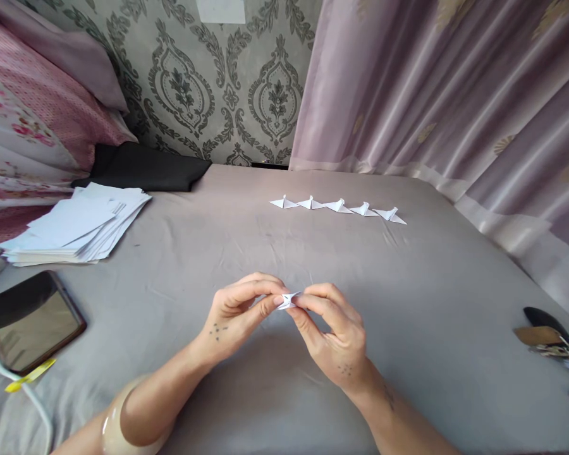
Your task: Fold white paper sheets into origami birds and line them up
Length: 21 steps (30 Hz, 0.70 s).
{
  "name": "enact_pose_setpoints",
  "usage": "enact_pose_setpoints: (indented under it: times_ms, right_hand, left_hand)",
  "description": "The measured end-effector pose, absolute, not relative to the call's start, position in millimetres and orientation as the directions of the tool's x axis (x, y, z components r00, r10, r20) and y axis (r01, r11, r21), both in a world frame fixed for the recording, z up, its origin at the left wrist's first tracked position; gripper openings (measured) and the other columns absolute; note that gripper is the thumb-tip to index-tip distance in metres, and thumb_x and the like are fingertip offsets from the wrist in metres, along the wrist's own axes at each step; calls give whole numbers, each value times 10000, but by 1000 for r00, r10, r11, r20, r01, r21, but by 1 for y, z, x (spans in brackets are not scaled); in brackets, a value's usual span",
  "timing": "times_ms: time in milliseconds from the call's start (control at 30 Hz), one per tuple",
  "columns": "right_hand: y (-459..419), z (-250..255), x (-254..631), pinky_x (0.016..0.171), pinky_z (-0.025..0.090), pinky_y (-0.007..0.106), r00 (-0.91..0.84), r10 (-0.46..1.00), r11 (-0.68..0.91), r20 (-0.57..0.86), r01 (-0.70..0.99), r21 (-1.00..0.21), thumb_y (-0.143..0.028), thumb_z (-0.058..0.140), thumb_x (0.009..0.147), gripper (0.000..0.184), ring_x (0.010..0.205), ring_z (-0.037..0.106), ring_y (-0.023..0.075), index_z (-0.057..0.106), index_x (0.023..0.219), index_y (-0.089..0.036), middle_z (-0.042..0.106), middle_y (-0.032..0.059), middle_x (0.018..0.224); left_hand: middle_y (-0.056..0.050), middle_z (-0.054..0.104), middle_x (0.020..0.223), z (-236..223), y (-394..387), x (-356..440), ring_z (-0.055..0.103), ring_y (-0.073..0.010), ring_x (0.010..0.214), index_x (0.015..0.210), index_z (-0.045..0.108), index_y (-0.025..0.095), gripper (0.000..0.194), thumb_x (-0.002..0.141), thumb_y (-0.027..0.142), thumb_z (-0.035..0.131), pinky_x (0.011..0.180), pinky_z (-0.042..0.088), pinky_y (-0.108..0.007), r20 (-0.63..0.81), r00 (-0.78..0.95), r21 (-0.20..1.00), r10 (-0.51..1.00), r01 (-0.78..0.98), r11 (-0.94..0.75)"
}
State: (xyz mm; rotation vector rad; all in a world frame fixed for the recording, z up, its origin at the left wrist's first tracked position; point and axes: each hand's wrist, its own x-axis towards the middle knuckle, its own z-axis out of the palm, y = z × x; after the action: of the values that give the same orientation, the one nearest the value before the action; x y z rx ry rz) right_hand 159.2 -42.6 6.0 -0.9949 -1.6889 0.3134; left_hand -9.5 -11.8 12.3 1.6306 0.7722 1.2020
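A small folded piece of white paper is held up between both hands, above the grey cloth surface. My left hand pinches its left end between thumb and fingers. On the other side, my right hand grips the right end the same way. Much of the paper is covered by the fingertips, so its full shape is hidden. Beyond the hands, several white folded paper figures with pointed ends sit in a slanting row, nearly touching one another.
To the left lies a stack of white paper sheets, with a folded black cloth behind it. A phone and a white cable are at the near left. Keys lie at the right edge. Curtains hang behind.
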Motion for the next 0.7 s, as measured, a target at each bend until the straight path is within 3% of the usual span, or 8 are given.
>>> enact_pose_setpoints:
  times_ms: [133, 300, 467, 700]
  right_hand:
    - [-42, 7, 161, 663, 541, 308, -50, 749, 610, 661, 439, -659, -77, 658, 800, 242, 746, 617, 147, 665, 947, -270, 627, 27, 878]
    - [-42, 7, 162, 818, 537, 363, -89, 793, 593, 603, 344, -728, -64, 651, 805, 251, 916, 641, 184, 641, 951, -268, 675, 33, 1010]
    - [-43, 5, 160, 721, 533, 322, -60, 872, 483, 486, 268, -833, -121, 642, 817, 140, 786, 636, 162, 625, 872, -248, 658, 18, 889]
    - [-41, 5, 160, 752, 513, 309, 7, 940, 331, 341, 227, -916, -189, 636, 834, 63, 794, 616, 156, 603, 798, -230, 634, 15, 852]
  left_hand:
    - [-63, 670, 851, 13, -13, -10, 636, -162, 803, 926, 702, 173, 170, 842, 58, 609, 737, 527, -283, 495, 345, 847, 797, 13, -532]
    - [-73, 666, 863, 15, -15, -8, 634, -169, 807, 946, 682, 167, 189, 842, 37, 590, 742, 523, -303, 525, 344, 826, 778, 13, -563]
    - [-67, 665, 820, 16, -15, -10, 623, -162, 765, 875, 679, 155, 87, 864, 132, 596, 732, 513, -302, 388, 359, 912, 849, -18, -409]
    - [-59, 657, 904, 11, -12, -9, 614, -180, 857, 964, 676, 168, 172, 801, 217, 698, 801, 511, -328, 162, 454, 984, 876, -137, -111]
